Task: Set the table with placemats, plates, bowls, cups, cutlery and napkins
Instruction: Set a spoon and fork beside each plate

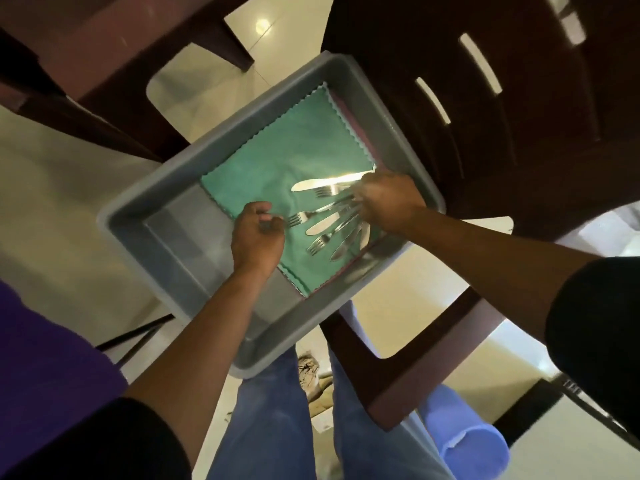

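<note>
Inside the grey plastic tub [138,213], on the green cloth napkin [277,161], the right hand [388,202] is gripping steel knife and fork handles [332,216]; the left hand [256,237] is curling loosely beside them (holding nothing visible). Fanned handles could slip and clatter out.

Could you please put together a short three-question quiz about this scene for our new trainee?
1. True or false: the cutlery lies on a green cloth inside the grey tub.
2. Which hand covers the cutlery handles? A) left hand B) right hand
3. Fill in: the utensils visible are forks and ____.

Key: 1 true; 2 B; 3 knives.
</note>
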Tool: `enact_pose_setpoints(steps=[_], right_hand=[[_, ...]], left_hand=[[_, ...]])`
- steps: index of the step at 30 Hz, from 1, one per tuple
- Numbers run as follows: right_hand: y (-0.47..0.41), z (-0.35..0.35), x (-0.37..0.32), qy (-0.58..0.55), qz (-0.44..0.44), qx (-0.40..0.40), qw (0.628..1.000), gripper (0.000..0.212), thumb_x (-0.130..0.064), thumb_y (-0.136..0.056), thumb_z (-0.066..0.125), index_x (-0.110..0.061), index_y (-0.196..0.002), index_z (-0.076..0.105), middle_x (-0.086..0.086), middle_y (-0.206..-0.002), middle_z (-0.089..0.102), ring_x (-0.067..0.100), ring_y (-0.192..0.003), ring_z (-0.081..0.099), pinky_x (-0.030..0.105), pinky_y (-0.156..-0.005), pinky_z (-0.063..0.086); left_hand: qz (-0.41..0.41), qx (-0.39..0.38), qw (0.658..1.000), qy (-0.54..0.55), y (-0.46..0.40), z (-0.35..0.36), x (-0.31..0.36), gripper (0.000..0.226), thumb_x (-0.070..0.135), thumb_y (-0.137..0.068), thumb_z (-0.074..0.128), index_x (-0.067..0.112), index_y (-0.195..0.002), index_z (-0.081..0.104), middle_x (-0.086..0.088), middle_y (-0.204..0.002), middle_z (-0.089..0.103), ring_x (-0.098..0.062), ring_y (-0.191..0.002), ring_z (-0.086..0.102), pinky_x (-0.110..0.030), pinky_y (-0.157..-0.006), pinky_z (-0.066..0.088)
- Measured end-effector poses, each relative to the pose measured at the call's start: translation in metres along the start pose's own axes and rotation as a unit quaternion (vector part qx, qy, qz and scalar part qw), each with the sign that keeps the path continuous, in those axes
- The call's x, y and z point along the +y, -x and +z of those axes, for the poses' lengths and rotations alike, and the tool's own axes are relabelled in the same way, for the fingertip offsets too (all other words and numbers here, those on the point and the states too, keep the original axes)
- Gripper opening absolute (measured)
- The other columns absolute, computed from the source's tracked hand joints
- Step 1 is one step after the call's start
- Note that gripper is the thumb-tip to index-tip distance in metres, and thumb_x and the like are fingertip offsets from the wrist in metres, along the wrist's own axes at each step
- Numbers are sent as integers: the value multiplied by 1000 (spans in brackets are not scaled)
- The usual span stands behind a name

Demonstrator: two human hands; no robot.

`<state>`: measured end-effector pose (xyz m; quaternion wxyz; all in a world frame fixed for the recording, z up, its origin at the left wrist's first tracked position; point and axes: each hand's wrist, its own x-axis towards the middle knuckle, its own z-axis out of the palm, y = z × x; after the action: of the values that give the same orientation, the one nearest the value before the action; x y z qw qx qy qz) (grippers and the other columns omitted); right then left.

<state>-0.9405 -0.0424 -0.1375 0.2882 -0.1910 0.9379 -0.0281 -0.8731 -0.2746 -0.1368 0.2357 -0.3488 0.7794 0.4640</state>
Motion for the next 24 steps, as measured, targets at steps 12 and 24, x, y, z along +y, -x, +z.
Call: enact_pose_setpoints(steps=[12,24], right_hand=[[4,-8,-75,-417,-5,-68,906,10,-13,-92,70,-13,-93,80,1,-88,78,18,-79,73,35,-77,60],[-34,10,-58,-33,-16,-38,999,24,-26,-77,81,-22,-100,74,3,-103,67,30,-101,63,38,-76,57]], left_hand=[[-153,-62,881,443,16,1,19,21,18,-110,46,11,-110,66,-12,-104,78,-29,-99,73,-42,-81,60],[-253,-62,829,496,11,-27,-31,24,24,-102,59,12,-123,60,-11,-109,73,-25,-82,71,-35,-73,56]])
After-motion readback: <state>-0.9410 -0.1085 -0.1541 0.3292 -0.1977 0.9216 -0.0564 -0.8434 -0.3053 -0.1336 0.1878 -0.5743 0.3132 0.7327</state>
